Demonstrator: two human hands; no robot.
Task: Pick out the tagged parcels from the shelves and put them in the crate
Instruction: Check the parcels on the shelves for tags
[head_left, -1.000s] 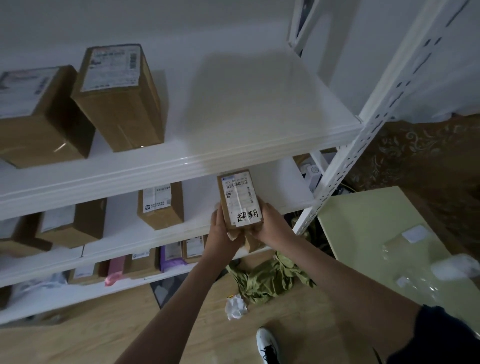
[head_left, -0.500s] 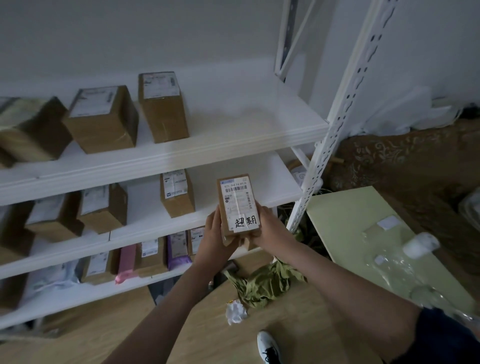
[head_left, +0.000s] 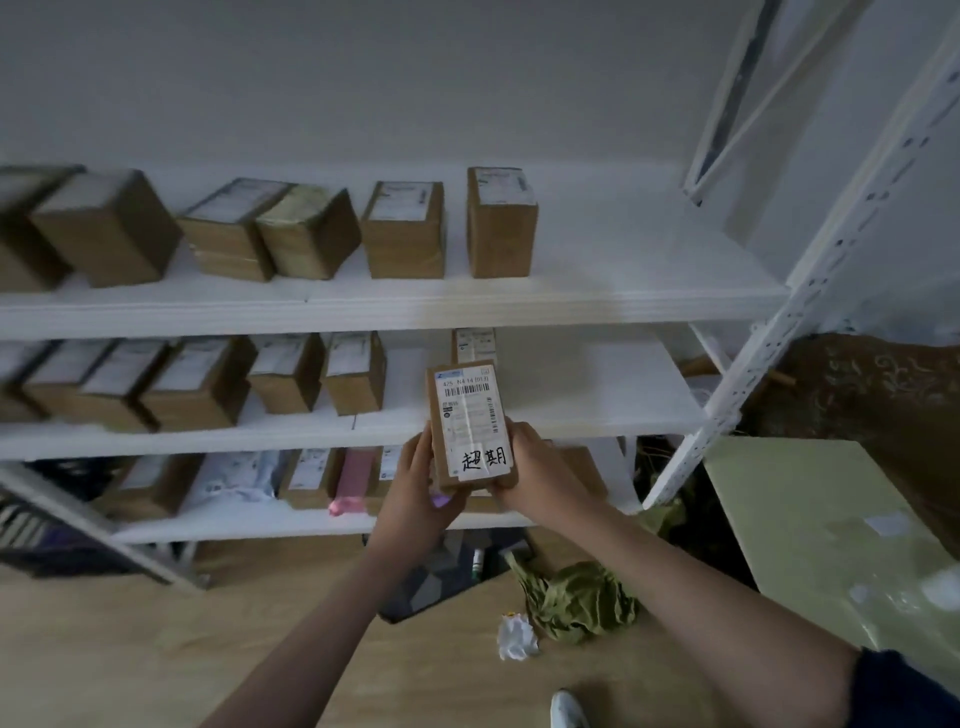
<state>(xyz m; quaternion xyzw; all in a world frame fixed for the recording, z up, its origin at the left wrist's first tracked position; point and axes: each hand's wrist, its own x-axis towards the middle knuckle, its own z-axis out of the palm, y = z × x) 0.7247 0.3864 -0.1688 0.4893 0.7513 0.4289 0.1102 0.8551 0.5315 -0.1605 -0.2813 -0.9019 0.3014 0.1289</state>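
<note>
A person stands facing a white metal shelving unit (head_left: 597, 299) and holds a small brown cardboard parcel (head_left: 470, 423) up in front of it with both hands. The parcel stands upright, in front of the middle shelf's front edge. A printed shipping label with barcodes covers its face, and a white tag with two handwritten black characters (head_left: 484, 460) is stuck across its lower part. The left hand (head_left: 418, 480) grips the parcel's lower left side, fingers curled round the edge. The right hand (head_left: 527, 462) grips the lower right corner, thumb on the front beside the tag.

Behind the parcel, the top shelf carries a row of brown boxes (head_left: 402, 228), each with a white label on top. The middle shelf holds another row of labelled boxes (head_left: 353, 371), all to the left of the held parcel. The bottom shelf holds more boxes, a grey plastic mailer (head_left: 236, 475) and a pink package (head_left: 353, 480).

On the wooden floor below the parcel lie a crumpled green cloth (head_left: 576, 597) and a ball of white paper (head_left: 514, 636). A pale green board (head_left: 810, 525) sits right of the shelving.
</note>
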